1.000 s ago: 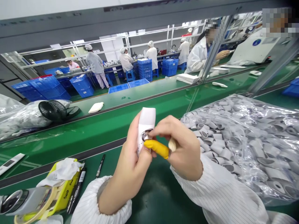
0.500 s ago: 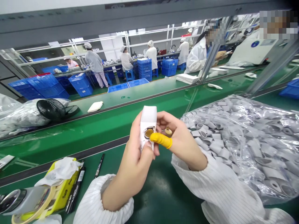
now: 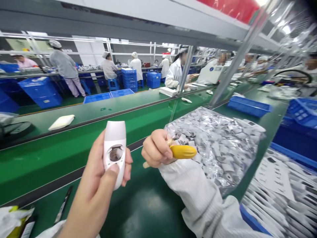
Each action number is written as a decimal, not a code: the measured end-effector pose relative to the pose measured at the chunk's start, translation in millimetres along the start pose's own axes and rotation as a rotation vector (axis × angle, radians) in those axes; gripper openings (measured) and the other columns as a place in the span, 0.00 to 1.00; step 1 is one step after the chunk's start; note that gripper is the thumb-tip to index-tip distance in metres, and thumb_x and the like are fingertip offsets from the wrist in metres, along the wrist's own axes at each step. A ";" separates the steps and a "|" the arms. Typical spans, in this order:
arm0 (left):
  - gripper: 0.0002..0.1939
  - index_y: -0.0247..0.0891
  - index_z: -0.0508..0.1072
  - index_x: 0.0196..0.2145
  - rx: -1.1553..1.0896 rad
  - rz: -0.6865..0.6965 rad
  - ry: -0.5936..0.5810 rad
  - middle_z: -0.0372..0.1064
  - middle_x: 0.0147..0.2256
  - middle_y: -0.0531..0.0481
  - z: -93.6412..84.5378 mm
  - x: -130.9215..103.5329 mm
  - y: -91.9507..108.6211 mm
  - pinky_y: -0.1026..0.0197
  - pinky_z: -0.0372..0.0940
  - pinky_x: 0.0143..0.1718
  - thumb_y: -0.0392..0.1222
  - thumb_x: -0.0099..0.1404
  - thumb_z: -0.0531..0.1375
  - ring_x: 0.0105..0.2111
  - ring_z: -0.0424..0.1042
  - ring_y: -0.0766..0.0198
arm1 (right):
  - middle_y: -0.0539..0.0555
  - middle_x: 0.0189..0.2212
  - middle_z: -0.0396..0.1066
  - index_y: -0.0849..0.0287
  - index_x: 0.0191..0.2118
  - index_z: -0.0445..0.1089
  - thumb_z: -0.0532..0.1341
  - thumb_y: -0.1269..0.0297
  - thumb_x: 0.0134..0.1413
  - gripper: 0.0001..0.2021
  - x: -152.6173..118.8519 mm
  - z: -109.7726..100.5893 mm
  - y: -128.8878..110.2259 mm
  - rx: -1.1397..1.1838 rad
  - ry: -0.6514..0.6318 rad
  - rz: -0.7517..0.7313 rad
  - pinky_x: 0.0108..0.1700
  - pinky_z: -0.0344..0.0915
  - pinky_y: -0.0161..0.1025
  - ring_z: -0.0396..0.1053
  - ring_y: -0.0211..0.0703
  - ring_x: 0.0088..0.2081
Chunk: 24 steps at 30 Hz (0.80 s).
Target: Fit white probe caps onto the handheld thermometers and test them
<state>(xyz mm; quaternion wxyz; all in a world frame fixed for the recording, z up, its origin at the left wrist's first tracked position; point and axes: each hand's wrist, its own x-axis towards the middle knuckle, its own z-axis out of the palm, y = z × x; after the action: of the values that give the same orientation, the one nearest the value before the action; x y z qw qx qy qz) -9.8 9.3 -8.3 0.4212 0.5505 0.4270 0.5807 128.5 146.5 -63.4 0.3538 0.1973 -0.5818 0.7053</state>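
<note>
A white handheld device (image 3: 114, 177) stands nearly upright in my left hand (image 3: 95, 188), fingers wrapped behind it and thumb on its lower front. Its front has a round opening (image 3: 116, 153) with a dark, shiny surface inside. To the right and apart from the device, my right hand (image 3: 157, 148) is closed in a fist. A yellow finger cot (image 3: 184, 152) covers its thumb. Small pale tan bits show at the fist's edges, but what they belong to is mostly hidden.
A clear bag of grey plastic sleeves (image 3: 223, 158) lies right of my hands. Beyond it are a blue tray (image 3: 250, 105) and a bin of white parts (image 3: 272, 195). A pen (image 3: 63, 205) lies at left. Metal posts (image 3: 237, 56) rise ahead; several workers sit or stand farther back.
My right hand has drawn away from the device's opening and closed. The gold disc seen in the opening no longer shows there. The view has swung to the right.
</note>
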 end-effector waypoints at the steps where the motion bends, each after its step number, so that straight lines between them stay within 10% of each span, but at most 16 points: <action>1: 0.22 0.52 0.61 0.61 0.005 0.008 -0.013 0.68 0.36 0.52 -0.6 0.7 -1.3 0.66 0.66 0.28 0.44 0.71 0.55 0.27 0.64 0.67 | 0.43 0.15 0.54 0.52 0.20 0.54 0.73 0.45 0.38 0.27 -1.7 -3.6 5.3 0.016 -0.004 -0.004 0.12 0.55 0.30 0.52 0.32 0.15; 12: 0.22 0.52 0.60 0.62 -0.009 -0.010 -0.026 0.69 0.36 0.53 -0.9 -0.3 -0.9 0.67 0.66 0.29 0.42 0.72 0.53 0.27 0.64 0.68 | 0.41 0.09 0.50 0.51 0.18 0.48 0.69 0.29 0.28 0.36 6.9 2.4 -10.6 -0.198 -0.035 0.115 0.14 0.58 0.31 0.53 0.32 0.12; 18: 0.26 0.53 0.55 0.65 -0.172 -0.079 -0.082 0.68 0.35 0.54 2.4 1.6 2.1 0.67 0.66 0.28 0.37 0.73 0.50 0.26 0.66 0.70 | 0.43 0.17 0.61 0.56 0.23 0.61 0.64 0.65 0.58 0.15 25.7 19.1 -32.6 0.163 -0.389 -0.236 0.24 0.64 0.25 0.59 0.28 0.18; 24: 0.29 0.50 0.54 0.66 -0.266 -0.145 -0.144 0.68 0.35 0.53 4.0 3.2 2.2 0.68 0.66 0.26 0.35 0.70 0.51 0.25 0.66 0.71 | 0.43 0.16 0.60 0.55 0.21 0.59 0.61 0.68 0.60 0.17 25.5 23.2 -38.5 0.165 -0.345 -0.215 0.24 0.62 0.26 0.58 0.29 0.18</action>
<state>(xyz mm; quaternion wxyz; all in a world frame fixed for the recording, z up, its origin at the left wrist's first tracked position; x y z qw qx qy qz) -5.9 12.0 -5.2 0.5606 0.4977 0.3538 0.5593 136.3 133.9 -13.9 0.3050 0.4042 -0.5497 0.6644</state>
